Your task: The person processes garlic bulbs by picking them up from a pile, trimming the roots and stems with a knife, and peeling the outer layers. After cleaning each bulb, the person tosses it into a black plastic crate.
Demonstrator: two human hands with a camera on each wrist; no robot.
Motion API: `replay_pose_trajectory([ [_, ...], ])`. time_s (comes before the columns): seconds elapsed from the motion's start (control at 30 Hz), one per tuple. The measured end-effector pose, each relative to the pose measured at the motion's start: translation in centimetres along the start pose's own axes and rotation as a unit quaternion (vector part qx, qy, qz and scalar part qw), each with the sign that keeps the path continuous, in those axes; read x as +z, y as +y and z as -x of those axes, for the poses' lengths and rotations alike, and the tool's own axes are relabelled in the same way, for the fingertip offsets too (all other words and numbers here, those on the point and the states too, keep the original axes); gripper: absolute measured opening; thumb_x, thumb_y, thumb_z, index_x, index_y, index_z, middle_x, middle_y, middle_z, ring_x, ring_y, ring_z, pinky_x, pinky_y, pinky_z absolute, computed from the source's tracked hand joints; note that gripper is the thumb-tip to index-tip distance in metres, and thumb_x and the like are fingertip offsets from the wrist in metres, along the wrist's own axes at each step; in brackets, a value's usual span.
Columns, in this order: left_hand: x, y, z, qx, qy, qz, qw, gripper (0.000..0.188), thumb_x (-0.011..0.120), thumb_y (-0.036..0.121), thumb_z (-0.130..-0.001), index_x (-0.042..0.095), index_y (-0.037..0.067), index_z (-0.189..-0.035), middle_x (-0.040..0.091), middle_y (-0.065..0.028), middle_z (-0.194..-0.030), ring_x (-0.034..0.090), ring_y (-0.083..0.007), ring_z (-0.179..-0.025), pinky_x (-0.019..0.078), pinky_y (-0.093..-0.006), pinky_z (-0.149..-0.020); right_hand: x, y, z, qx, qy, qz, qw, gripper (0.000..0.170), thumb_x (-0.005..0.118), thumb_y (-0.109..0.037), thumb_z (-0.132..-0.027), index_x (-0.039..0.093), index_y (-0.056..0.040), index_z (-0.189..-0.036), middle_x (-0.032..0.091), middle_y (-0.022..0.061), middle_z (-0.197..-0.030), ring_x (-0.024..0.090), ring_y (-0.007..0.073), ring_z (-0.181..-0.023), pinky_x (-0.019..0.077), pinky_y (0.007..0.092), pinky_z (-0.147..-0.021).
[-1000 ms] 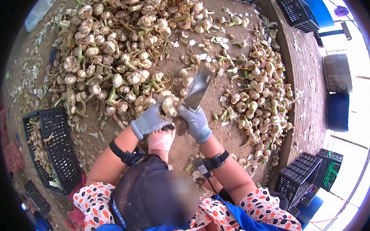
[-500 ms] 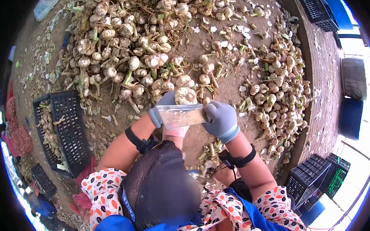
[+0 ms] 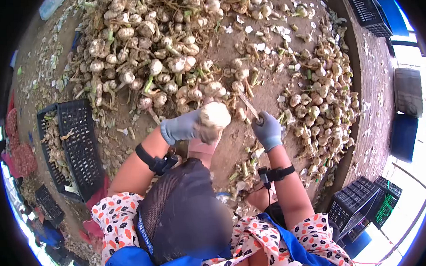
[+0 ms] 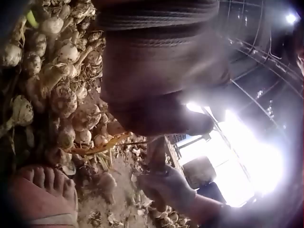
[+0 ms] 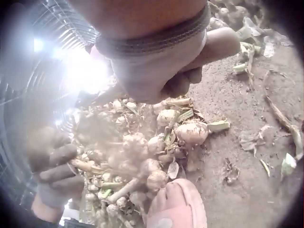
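My gloved left hand (image 3: 184,127) grips a garlic bulb (image 3: 215,115), its pale face turned up, over a bandaged foot (image 3: 202,150). Seen in the left wrist view, that hand (image 4: 161,90) fills the top, and the bulb is hidden there. To the right, my gloved right hand (image 3: 267,130) holds a broad knife (image 3: 247,103) by its handle, the blade edge-on and angled forward, apart from the bulb. In the right wrist view, the handle's wooden butt (image 5: 221,45) sticks out of the fist.
A large heap of untrimmed garlic (image 3: 139,46) lies ahead and left; a pile of short-stemmed bulbs (image 3: 322,96) lies right, against a wooden board (image 3: 369,94). A black crate (image 3: 80,147) stands at left. Cut stems (image 3: 245,171) lie near the right arm.
The knife first pointed forward, then lay across in front of the bulb, and now is off to the right. The bulb shows a paler, cleaner face. The head view has shifted slightly.
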State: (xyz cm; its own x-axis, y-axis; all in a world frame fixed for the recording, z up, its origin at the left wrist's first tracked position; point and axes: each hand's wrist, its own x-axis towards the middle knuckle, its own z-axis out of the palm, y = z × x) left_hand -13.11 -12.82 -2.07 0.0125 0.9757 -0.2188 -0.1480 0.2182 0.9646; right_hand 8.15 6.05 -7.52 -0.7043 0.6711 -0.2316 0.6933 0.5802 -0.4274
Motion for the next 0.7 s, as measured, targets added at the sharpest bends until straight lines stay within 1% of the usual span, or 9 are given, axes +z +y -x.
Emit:
replay_pose_trajectory([
  [0.1, 0.4, -0.6, 0.0, -0.084, 0.010, 0.345, 0.935, 0.027, 0.070, 0.023, -0.077, 0.064, 0.011, -0.100, 0.062, -0.0041, -0.100, 0.062, -0.0204, -0.076, 0.0503, -0.0335, -0.070, 0.6, 0.6, 0.3, 0.007, -0.083, -0.111, 0.990, 0.021, 0.067, -0.025, -0.072, 0.061, -0.0086, -0.083, 0.064, 0.0141, -0.076, 0.060, 0.0333, -0.067, 0.0484, 0.0378, -0.063],
  [0.13, 0.2, 0.6, -0.6, 0.000, 0.002, -0.022, 1.000, 0.023, 0.068, 0.018, -0.073, 0.065, 0.012, -0.095, 0.062, -0.0038, -0.097, 0.062, -0.0228, -0.074, 0.0496, -0.0340, -0.069, 0.6, 0.2, 0.4, 0.041, -0.100, -0.208, 0.972, 0.021, 0.069, -0.022, -0.071, 0.059, -0.0060, -0.080, 0.062, 0.0135, -0.068, 0.057, 0.0291, -0.060, 0.0457, 0.0336, -0.058],
  [0.17, 0.1, 1.3, -0.9, 0.084, -0.004, -0.385, 0.919, 0.021, 0.065, 0.013, -0.070, 0.066, 0.014, -0.090, 0.061, -0.0034, -0.094, 0.061, -0.0252, -0.072, 0.0489, -0.0345, -0.068, 0.4, 0.0, 0.6, 0.041, -0.098, -0.207, 0.972, 0.021, 0.069, -0.022, -0.071, 0.059, -0.0060, -0.080, 0.062, 0.0135, -0.068, 0.057, 0.0291, -0.060, 0.0457, 0.0336, -0.058],
  [0.3, -0.2, -0.5, -0.4, 0.112, -0.043, -0.464, 0.877, 0.019, 0.061, 0.014, -0.066, 0.067, 0.018, -0.084, 0.060, -0.0016, -0.093, 0.058, -0.0289, -0.071, 0.0481, -0.0398, -0.066, -5.1, -5.6, 1.0, 0.062, -0.149, -0.396, 0.904, 0.019, 0.069, -0.016, -0.069, 0.056, -0.0031, -0.075, 0.057, 0.0147, -0.064, 0.055, 0.0271, -0.057, 0.0445, 0.0327, -0.055],
  [0.37, 0.3, -0.9, -0.7, 0.125, -0.044, -0.456, 0.880, 0.018, 0.061, 0.014, -0.065, 0.066, 0.019, -0.082, 0.060, -0.0007, -0.092, 0.058, -0.0281, -0.072, 0.0475, -0.0395, -0.067, -6.5, -7.9, 1.0, -0.215, -0.068, -0.264, 0.938, 0.016, 0.067, -0.015, -0.069, 0.056, -0.0044, -0.075, 0.058, 0.0153, -0.065, 0.057, 0.0306, -0.060, 0.0454, 0.0345, -0.055],
  [0.43, 0.9, -0.1, -0.7, 0.139, -0.045, -0.448, 0.882, 0.018, 0.061, 0.014, -0.064, 0.066, 0.019, -0.081, 0.060, 0.0002, -0.092, 0.058, -0.0273, -0.073, 0.0469, -0.0392, -0.067, -4.1, -7.3, 0.4, -0.253, -0.022, -0.224, 0.941, 0.016, 0.069, -0.014, -0.070, 0.058, -0.0027, -0.076, 0.055, 0.0139, -0.062, 0.056, 0.0305, -0.056, 0.0446, 0.0342, -0.055],
  [0.57, 0.3, 3.4, 0.2, 0.191, -0.058, -0.452, 0.869, 0.024, 0.062, 0.010, -0.055, 0.065, 0.019, -0.077, 0.063, 0.0027, -0.094, 0.058, -0.0251, -0.074, 0.0446, -0.0382, -0.065, 0.7, -0.7, -0.9, -0.020, -0.039, -0.102, 0.994, 0.017, 0.068, -0.015, -0.074, 0.057, -0.0028, -0.078, 0.057, 0.0101, -0.062, 0.057, 0.0236, -0.054, 0.0441, 0.0314, -0.052],
  [0.63, -0.2, 2.3, 1.3, 0.137, -0.084, -0.426, 0.890, 0.030, 0.061, 0.007, -0.050, 0.065, 0.018, -0.077, 0.064, 0.0018, -0.094, 0.058, -0.0270, -0.069, 0.0444, -0.0384, -0.061, 0.2, -0.4, 1.1, 0.218, -0.139, -0.388, 0.885, 0.019, 0.065, -0.015, -0.075, 0.063, -0.0035, -0.090, 0.060, 0.0034, -0.063, 0.056, 0.0127, -0.052, 0.0454, 0.0282, -0.050],
  [0.7, -0.7, 1.0, 1.7, 0.128, -0.070, -0.408, 0.901, 0.034, 0.059, 0.006, -0.046, 0.066, 0.017, -0.078, 0.064, 0.0011, -0.093, 0.057, -0.0294, -0.065, 0.0434, -0.0386, -0.057, -0.4, -1.1, 1.9, 0.179, -0.127, -0.367, 0.904, 0.019, 0.066, -0.014, -0.077, 0.063, -0.0028, -0.091, 0.056, -0.0025, -0.064, 0.050, 0.0043, -0.052, 0.0432, 0.0231, -0.048],
])
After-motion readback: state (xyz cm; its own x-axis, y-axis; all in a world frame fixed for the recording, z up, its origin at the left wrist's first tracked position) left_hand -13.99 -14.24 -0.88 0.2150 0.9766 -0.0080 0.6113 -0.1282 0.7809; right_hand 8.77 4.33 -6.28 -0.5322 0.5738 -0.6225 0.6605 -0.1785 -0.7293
